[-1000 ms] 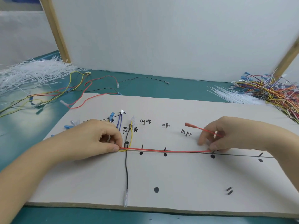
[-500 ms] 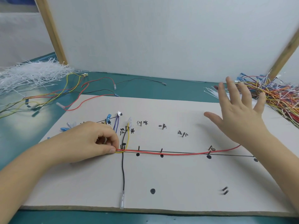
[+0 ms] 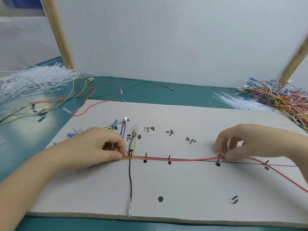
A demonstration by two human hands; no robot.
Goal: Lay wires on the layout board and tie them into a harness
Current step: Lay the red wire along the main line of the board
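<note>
The layout board lies flat across the lower half of the frame on a teal table. A red wire runs left to right along the board's drawn black line, past a row of short upright pegs and black dots.

The left hand, at centre left, is curled, its thumb and forefinger pinching the left end of the red wire together with a yellow wire just beside the junction where a black wire drops toward the board's near edge. The black wire ends in a clear terminal sleeve at that edge.

The right hand, at centre right, pinches the red wire with bent fingertips beside a peg; to its right the wire slopes down and leaves the frame at lower right.

Blue and white connectors sit above the left hand, near handwritten labels. At upper left lie a heap of white cable ties and loose wires; at upper right, a tangle of coloured wires with more ties. A white panel stands behind.
</note>
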